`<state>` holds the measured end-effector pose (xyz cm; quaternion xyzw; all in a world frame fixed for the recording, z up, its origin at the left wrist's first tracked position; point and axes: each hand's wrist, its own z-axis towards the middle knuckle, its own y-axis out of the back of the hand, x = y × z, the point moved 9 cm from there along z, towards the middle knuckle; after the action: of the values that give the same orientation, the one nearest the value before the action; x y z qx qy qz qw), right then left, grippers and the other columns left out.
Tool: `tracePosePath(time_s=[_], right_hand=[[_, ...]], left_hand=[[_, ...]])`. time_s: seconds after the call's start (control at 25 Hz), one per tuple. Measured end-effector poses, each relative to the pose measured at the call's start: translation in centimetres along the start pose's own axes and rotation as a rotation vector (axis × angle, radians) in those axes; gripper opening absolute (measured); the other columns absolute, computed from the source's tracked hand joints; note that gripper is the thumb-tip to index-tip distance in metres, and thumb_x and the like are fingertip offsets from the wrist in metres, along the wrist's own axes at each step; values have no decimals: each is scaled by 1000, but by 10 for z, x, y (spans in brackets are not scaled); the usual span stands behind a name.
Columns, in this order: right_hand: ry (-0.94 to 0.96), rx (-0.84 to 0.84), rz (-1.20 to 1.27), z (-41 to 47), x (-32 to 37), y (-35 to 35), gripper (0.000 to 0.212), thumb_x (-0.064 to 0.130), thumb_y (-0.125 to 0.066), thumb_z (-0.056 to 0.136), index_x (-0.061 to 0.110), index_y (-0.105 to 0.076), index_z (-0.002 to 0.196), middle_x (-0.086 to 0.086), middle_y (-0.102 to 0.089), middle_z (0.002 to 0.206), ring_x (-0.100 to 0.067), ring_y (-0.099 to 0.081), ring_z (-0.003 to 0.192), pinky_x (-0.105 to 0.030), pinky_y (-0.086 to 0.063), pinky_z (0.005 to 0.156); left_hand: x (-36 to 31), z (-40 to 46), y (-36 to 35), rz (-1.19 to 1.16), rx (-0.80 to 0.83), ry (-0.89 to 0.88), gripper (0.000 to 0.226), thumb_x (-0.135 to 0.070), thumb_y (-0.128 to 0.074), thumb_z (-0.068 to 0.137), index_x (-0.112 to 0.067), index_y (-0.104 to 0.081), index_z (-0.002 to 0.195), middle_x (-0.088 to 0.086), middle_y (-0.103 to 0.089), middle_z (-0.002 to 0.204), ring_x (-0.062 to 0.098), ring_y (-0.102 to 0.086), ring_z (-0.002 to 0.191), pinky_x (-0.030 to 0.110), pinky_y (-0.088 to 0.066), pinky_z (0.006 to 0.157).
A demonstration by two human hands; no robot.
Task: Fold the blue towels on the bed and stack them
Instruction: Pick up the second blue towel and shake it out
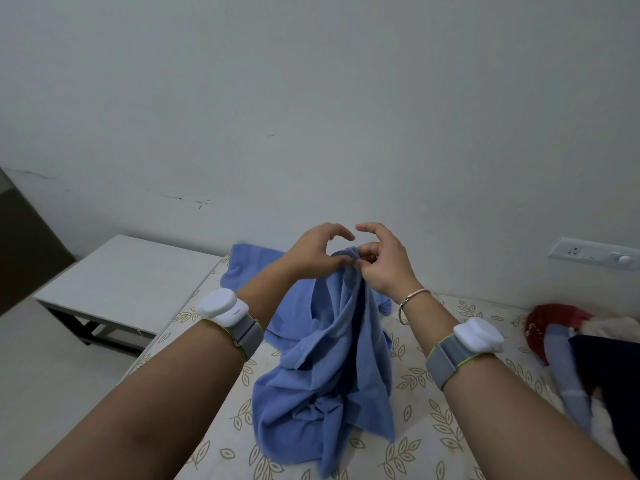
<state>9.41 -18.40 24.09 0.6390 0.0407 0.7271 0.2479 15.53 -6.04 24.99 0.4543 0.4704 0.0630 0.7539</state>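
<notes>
A crumpled blue towel (332, 368) hangs in front of me, its lower end bunched on the bed (433, 403). My left hand (317, 252) and my right hand (384, 261) meet at its top edge, and both pinch the cloth there between thumb and fingers. Behind it another blue towel (252, 268) lies spread on the bed near the wall. Both wrists wear white devices on grey straps.
The bed has a cream sheet with a leaf print. A low white table (114, 282) stands left of the bed. A heap of red, white and dark clothes (588, 355) lies at the right. A wall socket plate (595, 254) is at the right.
</notes>
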Motion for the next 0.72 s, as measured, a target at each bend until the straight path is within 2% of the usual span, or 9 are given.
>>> tracePosePath(time_s=[0.04, 0.12, 0.2, 0.28, 0.4, 0.52, 0.64, 0.72], right_hand=[[3, 21, 1, 0, 2, -1, 53, 4, -76, 79, 23, -54, 123, 0, -75, 83, -11, -72, 78, -20, -57, 75], [-9, 37, -5, 0, 4, 0, 47, 5, -78, 78, 22, -53, 115, -2, -75, 81, -10, -72, 74, -18, -56, 70], [-36, 11, 5, -2, 4, 6, 43, 4, -78, 77, 20, -51, 105, -2, -75, 80, -10, -72, 70, -18, -55, 66], [-58, -31, 12, -4, 2, 14, 43, 2, -79, 75, 17, -48, 101, -4, -74, 80, -10, -71, 68, -19, -55, 64], [-75, -76, 9, -5, 1, 24, 41, -1, -78, 74, 15, -47, 96, -5, -72, 79, -10, -71, 67, -18, -55, 63], [-69, -158, 12, -7, 1, 34, 37, 2, -80, 73, 15, -50, 90, -2, -71, 75, -7, -69, 63, -14, -54, 62], [-28, -258, -46, -16, -1, 41, 21, 11, -80, 75, 15, -59, 81, 2, -70, 73, -9, -68, 64, -17, -55, 65], [-13, -304, -96, -23, -1, 40, 14, 17, -78, 77, 15, -65, 76, 4, -69, 70, -9, -67, 65, -20, -55, 66]], left_hand=[[-3, 0, -4, -48, 63, -42, 33, -30, -72, 87, -23, -65, 118, -10, -66, 119, 3, -58, 110, 17, -44, 91], [-2, -1, -12, -148, 148, -40, 22, -27, -70, 90, -18, -69, 110, -6, -71, 103, 2, -63, 94, 17, -48, 84], [1, 1, -14, -167, 124, -12, 18, -28, -70, 91, -14, -70, 102, 0, -70, 88, 6, -60, 77, 20, -48, 71], [0, 3, -16, -143, 117, 7, 20, -31, -70, 91, -12, -70, 98, -1, -66, 80, 6, -55, 69, 18, -45, 64], [-6, 7, -14, -115, 126, 15, 21, -31, -71, 91, -11, -70, 94, -4, -62, 74, 5, -52, 65, 15, -42, 59], [-14, 12, -9, -126, 66, 37, 19, -30, -74, 88, -12, -71, 87, -1, -64, 72, 8, -55, 65, 23, -47, 62], [-25, 14, -6, -129, -27, 66, 19, -30, -76, 86, -12, -71, 84, 5, -69, 76, 11, -58, 67, 29, -52, 64], [-32, 15, -1, -116, -97, 71, 17, -28, -75, 85, -11, -72, 84, 1, -66, 72, 10, -57, 66, 27, -50, 62]])
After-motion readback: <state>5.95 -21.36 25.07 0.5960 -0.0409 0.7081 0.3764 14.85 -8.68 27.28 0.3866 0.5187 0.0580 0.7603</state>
